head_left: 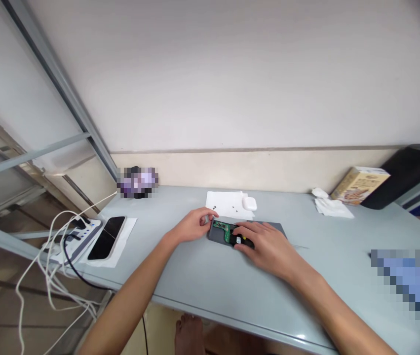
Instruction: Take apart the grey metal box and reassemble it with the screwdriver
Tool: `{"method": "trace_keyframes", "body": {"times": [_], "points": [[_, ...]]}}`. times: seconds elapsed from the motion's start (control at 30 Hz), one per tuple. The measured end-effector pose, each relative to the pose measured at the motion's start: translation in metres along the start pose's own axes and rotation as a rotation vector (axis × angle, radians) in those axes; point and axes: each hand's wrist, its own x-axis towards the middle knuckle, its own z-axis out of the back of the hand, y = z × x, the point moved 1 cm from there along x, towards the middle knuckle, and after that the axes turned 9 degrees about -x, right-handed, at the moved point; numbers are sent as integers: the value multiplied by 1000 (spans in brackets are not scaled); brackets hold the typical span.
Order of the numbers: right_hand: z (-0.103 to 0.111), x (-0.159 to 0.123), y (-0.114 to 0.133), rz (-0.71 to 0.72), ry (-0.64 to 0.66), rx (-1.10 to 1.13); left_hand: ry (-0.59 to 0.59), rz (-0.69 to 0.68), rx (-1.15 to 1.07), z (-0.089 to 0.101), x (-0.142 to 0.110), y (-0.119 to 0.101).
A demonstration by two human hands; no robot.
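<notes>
An opened electronic device with a dark grey case (215, 235) lies flat on the desk, its green circuit board (227, 230) facing up. A black part with a yellow spot (245, 239) sits beside the board, partly covered by fingers. My left hand (196, 224) is at the device's left end, its fingers bent in and gripping the edge. From the right, my right hand (263, 244) reaches over the device, with fingers and thumb closed on its middle; the palm hides much of the right half. Small dark screws (233, 207) lie on white paper (222, 201) behind.
A white rounded case (249, 203) rests on the paper. At left are a phone (106, 238), a power strip (80, 241) and tangled white cables (49, 276). A yellow box (360, 185) and crumpled tissue (333, 207) stand at the back right of the desk (202, 276).
</notes>
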Motion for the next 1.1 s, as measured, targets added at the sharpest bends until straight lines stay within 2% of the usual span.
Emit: {"method": "trace_keyframes", "body": {"times": [0.27, 0.37, 0.53, 0.6, 0.73, 0.83, 0.93, 1.1], "points": [[0, 1, -2, 3, -55, 45, 4, -16, 40, 1, 1, 3], [6, 2, -2, -51, -138, 79, -26, -62, 114, 2, 0, 0], [20, -2, -10, -248, -436, 243, -117, -271, 252, -4, -3, -16], [25, -5, -14, -320, -598, 327, -78, -330, 308, -12, -5, -22], [31, -11, -22, -414, -933, 395, 57, -300, 386, -29, -8, -30], [30, -10, -26, -457, -1071, 416, 139, -274, 402, -36, -8, -30], [26, -9, -27, -512, -1084, 425, 183, -262, 379, -37, -7, -28], [23, -8, -25, -630, -958, 498, 200, -237, 309, -32, -6, -31]]}}
